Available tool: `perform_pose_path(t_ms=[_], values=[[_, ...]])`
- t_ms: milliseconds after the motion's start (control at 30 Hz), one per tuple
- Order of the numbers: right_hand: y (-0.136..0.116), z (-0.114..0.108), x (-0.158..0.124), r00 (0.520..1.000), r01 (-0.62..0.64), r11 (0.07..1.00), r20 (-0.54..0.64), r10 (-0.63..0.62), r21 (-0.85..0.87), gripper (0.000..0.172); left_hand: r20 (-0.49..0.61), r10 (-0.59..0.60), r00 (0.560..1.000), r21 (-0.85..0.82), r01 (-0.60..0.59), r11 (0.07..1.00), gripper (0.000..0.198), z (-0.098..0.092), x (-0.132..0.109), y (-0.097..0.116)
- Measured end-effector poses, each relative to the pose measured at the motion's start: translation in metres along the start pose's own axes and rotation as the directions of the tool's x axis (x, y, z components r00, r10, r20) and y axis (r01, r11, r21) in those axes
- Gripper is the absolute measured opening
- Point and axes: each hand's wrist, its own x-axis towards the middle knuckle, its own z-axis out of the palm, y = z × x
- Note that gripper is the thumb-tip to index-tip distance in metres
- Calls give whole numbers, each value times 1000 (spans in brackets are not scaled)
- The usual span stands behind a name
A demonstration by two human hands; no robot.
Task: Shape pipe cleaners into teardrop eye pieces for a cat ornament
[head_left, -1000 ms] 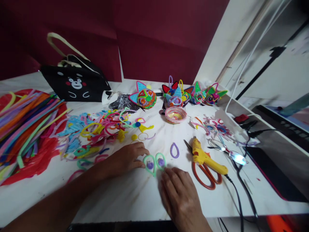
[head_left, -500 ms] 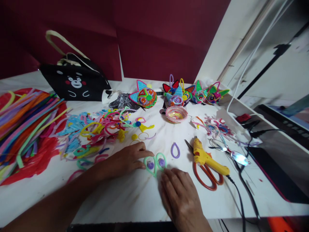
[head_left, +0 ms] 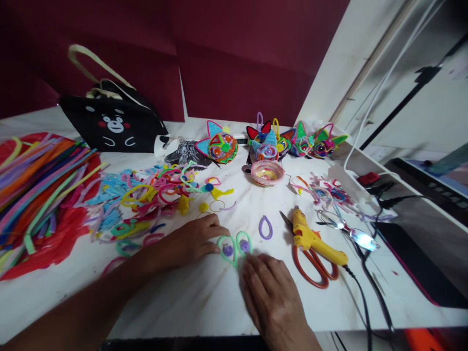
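Two mint-green pipe-cleaner loops (head_left: 231, 261), each a teardrop around a small purple ball (head_left: 244, 246), lie side by side on the white marbled table. My left hand (head_left: 199, 239) is at the left loop, its index finger and thumb stretched apart at the loop's edge, holding nothing. On the other side, my right hand (head_left: 270, 287) rests on the table, fingers lying forward, tips close below the right loop. A single purple pipe-cleaner loop (head_left: 265, 227) lies beyond the right hand.
A yellow glue gun (head_left: 316, 239) lies over orange-handled scissors (head_left: 310, 273), with glasses (head_left: 347, 229) farther right. Behind stand a pink bowl (head_left: 267, 173) and several colourful pipe-cleaner masks (head_left: 221, 146). Pipe-cleaner scraps (head_left: 161, 190), a pipe-cleaner bundle (head_left: 47, 180) and a black bag (head_left: 113, 124) occupy the left.
My left hand has drawn back very slightly to the left at the green loop. My right hand and the other things look unmoved.
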Motion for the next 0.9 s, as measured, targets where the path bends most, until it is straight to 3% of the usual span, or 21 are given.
perform_pose_path(t_ms=[267, 567, 900], values=[[1, -4, 1, 998, 10, 999, -67, -13, -37, 19, -25, 28, 999, -25, -29, 999, 31, 4, -1, -7], [-1, -6, 4, 997, 4, 1000, -78, -3, 13, 16, 15, -7, 1000, -11, 7, 1000, 33, 4, 1, 3], [0, -3, 3, 998, -8, 1000, -59, 8, 3, 14, 10, 0, 1000, 3, 0, 1000, 31, 6, 1, 0]])
